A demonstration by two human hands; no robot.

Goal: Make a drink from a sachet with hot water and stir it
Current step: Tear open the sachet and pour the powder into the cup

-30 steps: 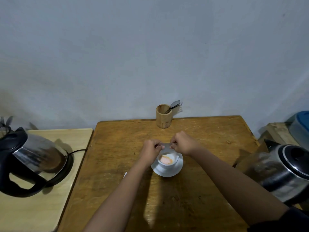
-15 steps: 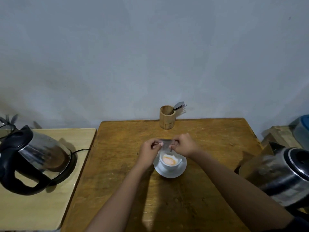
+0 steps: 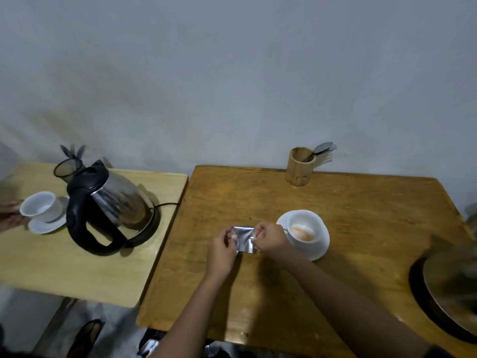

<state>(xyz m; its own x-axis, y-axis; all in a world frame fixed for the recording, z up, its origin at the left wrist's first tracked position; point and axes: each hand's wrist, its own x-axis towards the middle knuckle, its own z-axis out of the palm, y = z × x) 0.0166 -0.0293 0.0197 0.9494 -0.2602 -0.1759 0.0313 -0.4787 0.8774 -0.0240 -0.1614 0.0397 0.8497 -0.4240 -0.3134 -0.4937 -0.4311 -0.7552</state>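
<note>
We hold the silver sachet [image 3: 244, 239] with both hands above the darker wooden table [image 3: 361, 202], just left of the cup [image 3: 305, 228]. Our left hand [image 3: 222, 250] pinches its left edge and our right hand [image 3: 269, 237] pinches its right edge. The cup holds pale orange powder and sits on a white saucer [image 3: 321, 248]. The kettle [image 3: 108, 206] stands on the lighter side table [image 3: 51, 270], well apart from the cup.

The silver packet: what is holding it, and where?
Both hands hold the silver sachet: left hand pinches its left edge, right hand its right edge.
</note>
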